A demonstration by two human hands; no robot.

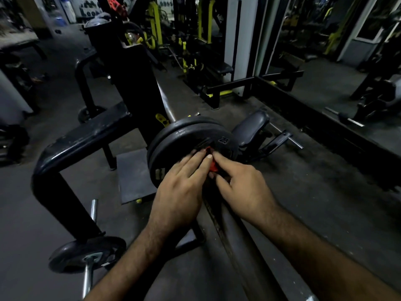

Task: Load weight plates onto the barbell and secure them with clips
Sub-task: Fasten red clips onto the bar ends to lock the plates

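Two black weight plates (186, 144) sat together on the barbell sleeve (230, 231), which ran toward the person. A red clip (213, 166) was on the sleeve just against the outer plate, probably so that the plates could not slide off. The left hand (180, 192) lay with nearly straight fingers on the clip and the plate face, seemingly to steady them. The right hand (243, 187), fingers bent, pinched the clip from the other side, likely to close it.
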